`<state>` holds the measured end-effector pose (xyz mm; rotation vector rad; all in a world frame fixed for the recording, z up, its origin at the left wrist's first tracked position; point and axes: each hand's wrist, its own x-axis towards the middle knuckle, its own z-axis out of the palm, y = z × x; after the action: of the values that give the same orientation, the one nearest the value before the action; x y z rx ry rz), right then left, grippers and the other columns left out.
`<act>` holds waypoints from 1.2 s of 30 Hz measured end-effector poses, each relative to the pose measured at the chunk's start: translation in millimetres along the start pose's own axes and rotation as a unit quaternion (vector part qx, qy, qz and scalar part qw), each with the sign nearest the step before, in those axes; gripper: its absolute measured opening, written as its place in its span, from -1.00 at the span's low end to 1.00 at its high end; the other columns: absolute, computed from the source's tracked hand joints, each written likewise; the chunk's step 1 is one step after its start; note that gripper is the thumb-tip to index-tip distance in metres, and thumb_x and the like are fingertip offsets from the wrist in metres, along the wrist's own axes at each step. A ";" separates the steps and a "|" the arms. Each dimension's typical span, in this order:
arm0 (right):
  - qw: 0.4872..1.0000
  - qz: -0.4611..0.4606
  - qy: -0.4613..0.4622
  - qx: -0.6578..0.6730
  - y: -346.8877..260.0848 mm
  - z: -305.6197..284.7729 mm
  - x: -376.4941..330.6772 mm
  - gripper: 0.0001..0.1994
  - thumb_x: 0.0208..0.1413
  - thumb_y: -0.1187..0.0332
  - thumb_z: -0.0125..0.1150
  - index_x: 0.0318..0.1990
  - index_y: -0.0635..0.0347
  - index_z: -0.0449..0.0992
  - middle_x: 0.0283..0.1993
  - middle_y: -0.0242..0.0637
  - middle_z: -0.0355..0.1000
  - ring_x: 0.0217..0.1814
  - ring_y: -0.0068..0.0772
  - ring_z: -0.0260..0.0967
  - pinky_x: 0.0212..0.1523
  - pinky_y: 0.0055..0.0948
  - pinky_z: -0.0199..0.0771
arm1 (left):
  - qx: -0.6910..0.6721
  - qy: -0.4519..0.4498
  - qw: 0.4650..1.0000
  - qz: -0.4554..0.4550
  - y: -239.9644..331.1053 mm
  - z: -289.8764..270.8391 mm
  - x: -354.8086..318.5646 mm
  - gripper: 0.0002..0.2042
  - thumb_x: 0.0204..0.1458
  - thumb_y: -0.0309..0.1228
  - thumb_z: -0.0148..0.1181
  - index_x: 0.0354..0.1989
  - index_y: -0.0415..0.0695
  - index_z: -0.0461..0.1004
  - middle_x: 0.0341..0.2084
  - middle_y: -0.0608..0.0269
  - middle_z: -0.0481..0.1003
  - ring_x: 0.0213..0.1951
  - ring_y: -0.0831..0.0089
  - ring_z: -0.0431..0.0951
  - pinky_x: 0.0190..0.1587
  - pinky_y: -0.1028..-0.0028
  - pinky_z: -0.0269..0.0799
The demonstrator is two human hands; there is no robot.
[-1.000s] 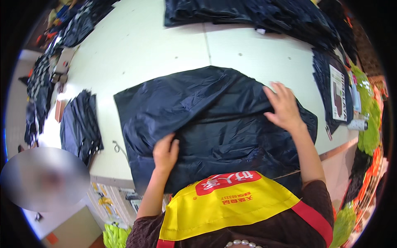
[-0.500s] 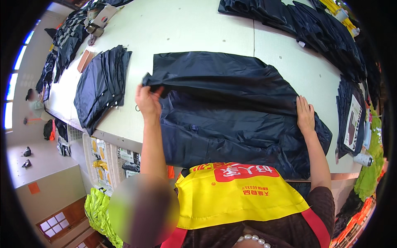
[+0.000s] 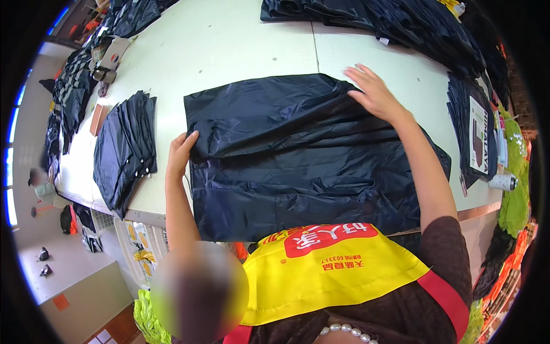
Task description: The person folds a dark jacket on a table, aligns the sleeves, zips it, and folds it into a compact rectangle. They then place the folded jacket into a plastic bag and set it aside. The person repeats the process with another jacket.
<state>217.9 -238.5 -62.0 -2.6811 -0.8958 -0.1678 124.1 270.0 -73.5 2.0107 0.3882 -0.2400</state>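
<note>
A shiny dark navy garment (image 3: 309,166) lies spread across the pale table in front of me, with a loose fold running lengthwise over it. My left hand (image 3: 181,155) is closed on the garment's left edge, thumb on top and the other fingers partly hidden. At the far right part of the garment, my right hand (image 3: 375,94) is open with its fingers spread, over or lightly touching the top edge; contact there is hard to tell. Nothing is gripped in it.
Left of the garment lies a fanned stack of dark folded pieces (image 3: 123,146). More dark garments (image 3: 372,26) are piled along the far side. At the right are dark pieces with a printed card (image 3: 476,137) and a thread spool (image 3: 503,182). A brown box (image 3: 98,120) sits far left.
My left hand has lowered the raised fold edge onto the garment's left side. My right hand has lifted off the right part and moved up and left to the far edge.
</note>
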 end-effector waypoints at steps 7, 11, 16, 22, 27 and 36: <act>0.972 0.223 0.011 0.072 52.7 84.6 40.6 -0.84 0.06 0.26 0.13 -0.30 0.13 0.50 -0.32 -0.11 0.46 -0.16 -0.05 0.33 -0.10 -0.20 0.33 | -0.349 0.207 0.910 0.083 -19.5 30.7 65.6 -0.75 0.14 -0.31 0.09 -0.16 -0.26 0.47 -0.35 0.25 0.51 -0.31 0.49 0.50 -0.24 0.52 0.41; 0.975 0.109 0.158 -0.115 18.8 58.3 33.8 -0.73 0.03 0.25 0.17 -0.16 0.18 0.46 -0.11 -0.14 0.42 -0.02 -0.06 0.30 0.01 -0.23 0.27 | -0.370 0.170 0.913 0.041 -5.7 17.8 23.8 -0.80 0.14 -0.33 0.08 -0.22 -0.20 0.49 -0.41 0.36 0.47 -0.35 0.63 0.41 -0.27 0.60 0.33; 0.980 0.094 0.052 -0.166 -44.4 51.6 -13.0 -0.34 0.00 -0.04 0.15 0.23 0.04 0.20 0.34 -0.12 0.00 0.35 0.07 -0.07 0.19 0.21 -0.03 | -0.148 0.273 0.934 0.175 -33.2 39.6 31.1 -0.79 0.11 -0.38 0.12 -0.49 -0.25 0.42 -0.55 0.35 0.42 -0.43 0.68 0.33 -0.37 0.59 0.27; 0.953 0.235 -0.109 -0.156 -32.6 80.5 -26.8 -0.13 -0.08 -0.31 0.02 0.33 -0.02 0.03 0.44 -0.18 -0.24 0.46 0.04 -0.35 0.22 0.34 -0.25 | 0.326 0.323 0.865 0.202 -40.1 39.8 82.0 -0.74 0.06 -0.20 0.14 -0.41 -0.18 0.44 -0.57 0.09 0.48 -0.53 0.15 0.47 -0.37 0.30 0.39; 0.977 0.213 0.001 0.011 0.9 54.4 -32.9 -0.31 -0.12 0.09 0.29 0.19 0.11 0.22 0.32 0.06 0.02 0.38 0.03 -0.06 0.28 -0.05 -0.02 | 0.386 0.344 0.843 0.149 -38.9 26.8 81.9 -0.46 -0.13 -0.10 0.29 -0.07 -0.24 0.36 -0.21 -0.01 0.48 -0.20 0.06 0.49 -0.15 0.29 0.40; 0.888 0.331 -0.146 0.285 47.4 39.4 -22.9 -0.56 -0.27 0.43 0.20 -0.11 0.35 0.43 -0.16 0.02 0.45 -0.13 -0.16 0.41 -0.05 -0.39 0.37 | -0.026 0.042 0.993 -0.103 -13.9 0.7 117.2 -0.62 -0.32 -0.56 0.17 -0.20 -0.30 0.45 -0.42 0.11 0.51 -0.33 0.38 0.50 -0.24 0.48 0.42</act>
<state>228.7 -274.5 -115.9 -2.2974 -0.0187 0.5738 227.7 294.9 -124.3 1.9343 0.6508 -0.2722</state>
